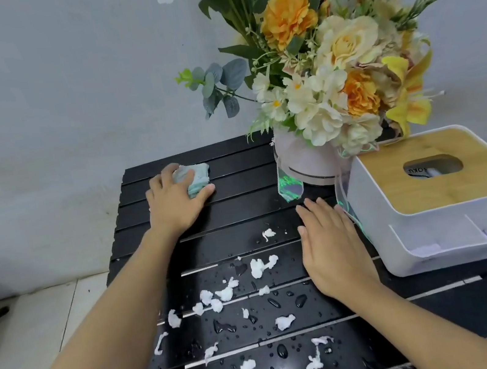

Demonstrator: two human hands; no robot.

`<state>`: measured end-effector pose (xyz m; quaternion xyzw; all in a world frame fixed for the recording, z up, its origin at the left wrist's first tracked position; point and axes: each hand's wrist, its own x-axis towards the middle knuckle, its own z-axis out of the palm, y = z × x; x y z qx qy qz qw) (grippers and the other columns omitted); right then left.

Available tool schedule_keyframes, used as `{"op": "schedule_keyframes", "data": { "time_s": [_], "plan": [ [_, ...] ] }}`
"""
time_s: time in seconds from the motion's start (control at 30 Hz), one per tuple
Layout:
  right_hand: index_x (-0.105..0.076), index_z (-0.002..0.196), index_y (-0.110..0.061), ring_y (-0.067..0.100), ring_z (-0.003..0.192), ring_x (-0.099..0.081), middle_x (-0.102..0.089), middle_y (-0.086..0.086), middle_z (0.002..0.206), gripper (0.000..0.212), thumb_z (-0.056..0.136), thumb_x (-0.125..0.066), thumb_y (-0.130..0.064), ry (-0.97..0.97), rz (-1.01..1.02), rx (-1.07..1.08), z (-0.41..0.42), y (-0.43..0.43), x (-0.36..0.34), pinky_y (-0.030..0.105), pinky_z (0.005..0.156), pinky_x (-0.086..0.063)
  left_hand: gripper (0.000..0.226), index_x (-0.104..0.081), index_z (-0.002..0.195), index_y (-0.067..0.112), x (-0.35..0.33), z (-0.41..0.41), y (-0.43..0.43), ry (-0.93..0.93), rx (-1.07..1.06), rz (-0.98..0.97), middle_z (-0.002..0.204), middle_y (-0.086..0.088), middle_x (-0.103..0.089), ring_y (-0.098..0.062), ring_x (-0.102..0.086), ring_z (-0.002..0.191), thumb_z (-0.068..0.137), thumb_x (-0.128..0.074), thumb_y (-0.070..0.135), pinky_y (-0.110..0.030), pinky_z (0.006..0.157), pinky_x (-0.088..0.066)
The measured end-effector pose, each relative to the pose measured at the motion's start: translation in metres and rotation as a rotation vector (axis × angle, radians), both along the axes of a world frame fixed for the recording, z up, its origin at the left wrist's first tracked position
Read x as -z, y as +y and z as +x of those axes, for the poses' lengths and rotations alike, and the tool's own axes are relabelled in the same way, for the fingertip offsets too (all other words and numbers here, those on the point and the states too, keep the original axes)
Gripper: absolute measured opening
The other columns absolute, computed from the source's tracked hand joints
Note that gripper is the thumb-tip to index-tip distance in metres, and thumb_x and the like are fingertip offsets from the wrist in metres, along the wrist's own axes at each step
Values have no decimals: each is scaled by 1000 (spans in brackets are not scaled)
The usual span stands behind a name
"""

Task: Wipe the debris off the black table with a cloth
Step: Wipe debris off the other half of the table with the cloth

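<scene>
A black slatted table point(240, 210) fills the middle of the view. At its far left my left hand point(173, 199) grips a crumpled pale green cloth point(199, 175), fingers and thumb curled round it, with the cloth lying on the slats. My right hand point(329, 244) lies flat with straight fingers on the table beside the tissue box and holds nothing. Several white shreds of wet tissue debris point(231, 292) and water drops point(275, 303) are scattered over the near slats, between my two forearms.
A white tissue box with a wooden lid point(447, 179) stands at the right, touching my right hand's side. Behind it a pale round flower box point(306, 161) holds a tall bouquet point(329, 67). A grey wall is behind; pale floor tiles point(35, 332) lie to the left.
</scene>
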<state>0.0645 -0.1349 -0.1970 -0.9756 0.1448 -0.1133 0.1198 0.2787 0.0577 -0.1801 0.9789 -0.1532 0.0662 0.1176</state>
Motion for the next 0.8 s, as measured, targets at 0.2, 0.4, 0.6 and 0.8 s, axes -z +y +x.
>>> {"op": "schedule_keyframes", "data": {
  "time_s": [0.2, 0.4, 0.6, 0.8],
  "plan": [
    [-43, 144, -9, 24, 144, -30, -40, 7, 152, 54, 97, -22, -25, -15, 74, -3, 0, 1, -4, 37, 121, -10, 46, -61, 128, 21, -1, -32, -33, -10, -86, -140, 129, -6, -45, -36, -43, 104, 91, -55, 47, -41, 95, -36],
    [-27, 152, -10, 20, 149, -13, -22, 5, 160, 55, 98, -36, -9, 20, 109, -47, -2, 0, -12, 29, 120, 6, 35, -63, 123, 24, -13, -134, -30, 282, 608, -311, 113, 9, -50, -16, -45, 99, 90, -63, 35, -24, 93, -37],
    [-26, 152, -9, 21, 150, -11, -22, 6, 160, 55, 98, -35, -8, 17, 104, -43, -2, -1, -13, 31, 121, 5, 39, -61, 125, 11, -15, -32, -3, 129, -15, -383, 128, -5, -47, -27, -46, 116, 92, -60, 32, -33, 104, -32],
    [-26, 152, -9, 21, 150, -11, -22, 6, 160, 60, 94, -38, -4, 27, 116, -58, -1, -1, -13, 32, 122, 4, 36, -57, 129, 14, 1, -96, -32, -56, 89, -94, 133, -5, -45, -36, -43, 102, 95, -54, 27, -46, 94, -39]
  ]
}}
